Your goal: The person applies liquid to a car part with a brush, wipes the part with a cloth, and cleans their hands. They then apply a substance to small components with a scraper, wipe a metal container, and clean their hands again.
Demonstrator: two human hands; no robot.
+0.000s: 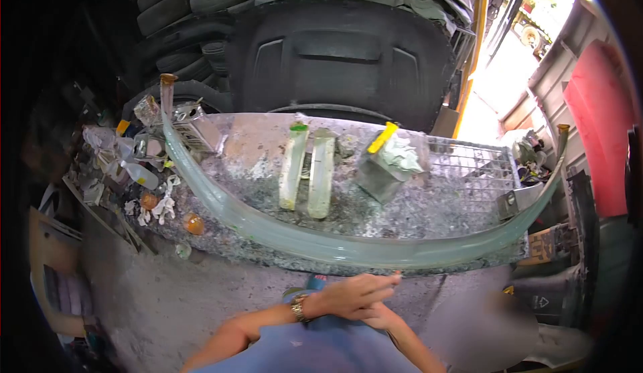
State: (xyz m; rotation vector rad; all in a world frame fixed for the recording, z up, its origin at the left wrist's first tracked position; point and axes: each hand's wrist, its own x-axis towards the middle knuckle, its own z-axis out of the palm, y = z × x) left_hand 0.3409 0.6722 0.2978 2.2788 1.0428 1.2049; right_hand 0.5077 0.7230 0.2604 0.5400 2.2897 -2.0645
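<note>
My left hand (358,294), with a gold watch (299,308) on its wrist, lies across my right hand in front of my body. Its fingers stretch out to the right, and a small orange spot shows at a fingertip. Underneath, my right hand (383,317) is mostly covered, so its fingers cannot be made out. Just beyond both hands, a long curved, translucent greenish moulded strip (348,251) runs along the front of the workbench (258,148). Its two ends rise at left and right with brownish tips. Neither hand touches the strip.
Two narrow pale pieces (321,179) lie mid-bench beside a grey box (384,175) with crumpled paper on it. A wire grid (472,169) is at right; bottles, rags and an orange jar (193,224) crowd the left. Behind stands a black car hood (341,58).
</note>
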